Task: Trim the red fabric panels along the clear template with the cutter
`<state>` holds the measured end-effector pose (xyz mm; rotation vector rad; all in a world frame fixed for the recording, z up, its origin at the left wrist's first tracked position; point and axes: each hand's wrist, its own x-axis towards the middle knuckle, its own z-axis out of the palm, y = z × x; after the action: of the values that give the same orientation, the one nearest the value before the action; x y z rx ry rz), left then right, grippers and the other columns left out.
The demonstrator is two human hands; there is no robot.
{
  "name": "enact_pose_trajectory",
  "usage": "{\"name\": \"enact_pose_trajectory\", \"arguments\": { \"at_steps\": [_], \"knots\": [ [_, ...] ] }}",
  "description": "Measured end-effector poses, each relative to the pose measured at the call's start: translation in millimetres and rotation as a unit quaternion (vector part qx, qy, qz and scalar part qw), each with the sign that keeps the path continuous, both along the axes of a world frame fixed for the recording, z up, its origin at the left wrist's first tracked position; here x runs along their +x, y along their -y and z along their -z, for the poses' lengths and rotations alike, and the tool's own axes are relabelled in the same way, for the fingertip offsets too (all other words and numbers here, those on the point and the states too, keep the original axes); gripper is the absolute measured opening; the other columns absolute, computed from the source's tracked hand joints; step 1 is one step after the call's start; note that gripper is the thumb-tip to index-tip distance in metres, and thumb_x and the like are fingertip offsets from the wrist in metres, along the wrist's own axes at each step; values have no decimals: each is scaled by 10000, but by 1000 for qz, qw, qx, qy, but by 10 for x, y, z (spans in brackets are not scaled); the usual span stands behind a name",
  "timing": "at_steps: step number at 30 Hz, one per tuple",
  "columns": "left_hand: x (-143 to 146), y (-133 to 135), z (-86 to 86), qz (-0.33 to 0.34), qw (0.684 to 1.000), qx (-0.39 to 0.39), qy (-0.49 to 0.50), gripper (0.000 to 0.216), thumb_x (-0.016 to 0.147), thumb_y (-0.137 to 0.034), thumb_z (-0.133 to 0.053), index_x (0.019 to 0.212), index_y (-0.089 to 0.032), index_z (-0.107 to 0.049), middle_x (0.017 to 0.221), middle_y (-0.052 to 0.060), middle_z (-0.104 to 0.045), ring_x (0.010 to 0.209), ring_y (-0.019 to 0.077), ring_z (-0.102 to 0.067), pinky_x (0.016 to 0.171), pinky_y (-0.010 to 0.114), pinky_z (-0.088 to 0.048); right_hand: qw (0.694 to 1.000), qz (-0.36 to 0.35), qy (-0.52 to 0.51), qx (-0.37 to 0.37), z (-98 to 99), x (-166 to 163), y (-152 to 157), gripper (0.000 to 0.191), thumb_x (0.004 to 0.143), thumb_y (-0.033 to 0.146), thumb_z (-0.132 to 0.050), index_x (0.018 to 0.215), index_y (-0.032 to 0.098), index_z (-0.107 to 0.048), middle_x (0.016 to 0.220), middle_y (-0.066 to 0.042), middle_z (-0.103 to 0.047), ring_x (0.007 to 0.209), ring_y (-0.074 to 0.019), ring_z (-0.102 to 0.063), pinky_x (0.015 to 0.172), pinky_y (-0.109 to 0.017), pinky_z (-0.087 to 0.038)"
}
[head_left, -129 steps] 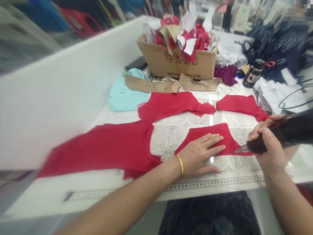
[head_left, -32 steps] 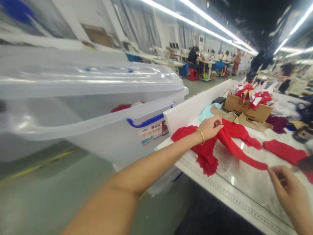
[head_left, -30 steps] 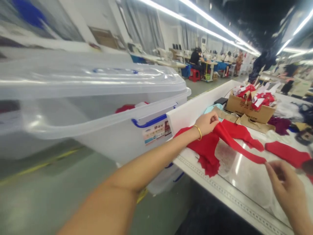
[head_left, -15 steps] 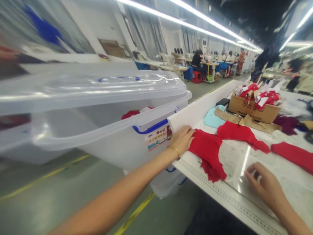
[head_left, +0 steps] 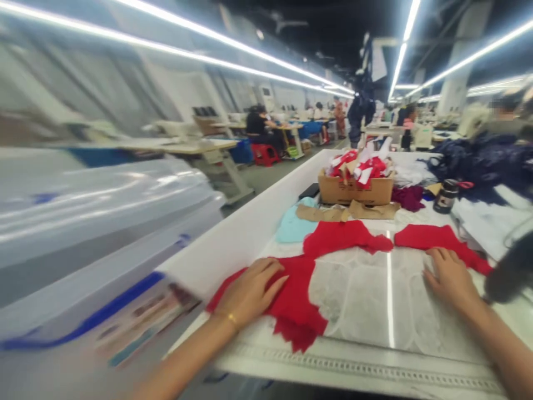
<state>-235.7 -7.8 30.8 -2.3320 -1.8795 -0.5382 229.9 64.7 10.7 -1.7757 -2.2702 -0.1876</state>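
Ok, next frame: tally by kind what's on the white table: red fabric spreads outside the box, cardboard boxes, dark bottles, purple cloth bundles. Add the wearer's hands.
Red fabric spreads (layers not countable): 3
Cardboard box: 1
Dark bottle: 1
Purple cloth bundle: 1
Wearer's hands: 2
Total: 8

The white counter (head_left: 375, 300), with a ruler strip (head_left: 353, 366) along its front edge, carries a jagged-edged red fabric pile (head_left: 295, 294) at front left. Farther back lie two flat red fabric pieces (head_left: 345, 236), pale-blue cloth (head_left: 293, 224), brown strips (head_left: 320, 213), a brown cardboard box (head_left: 353, 191), crumpled maroon cloth (head_left: 408, 198) and a black cylindrical bottle (head_left: 445, 198).
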Motion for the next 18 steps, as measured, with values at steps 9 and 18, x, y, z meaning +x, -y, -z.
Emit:
{"name": "enact_pose_trajectory", "arguments": {
  "at_steps": [9,18],
  "knots": [
    [1435,-578,-30,254,966,24,-41,179,968,-190,-504,1028,-203,-672,1117,121,-687,1056,270,-665,917,397,-588,997,58,-40,19,5,228,-191,441,881,221,-656,1315,158,-610,1288,-183,-638,1191,-333,-548,989,-427,-419],
    [2235,-1118,41,262,962,-49,-66,279,898,-138,-591,1155,-218,-664,1180,108,-663,1132,276,-633,973,427,-569,993,59,-107,-9,64,337,-293,142,923,188,-584,1005,208,-697,1068,-101,-633,1073,-271,-541,978,-396,-396]
  ]
}}
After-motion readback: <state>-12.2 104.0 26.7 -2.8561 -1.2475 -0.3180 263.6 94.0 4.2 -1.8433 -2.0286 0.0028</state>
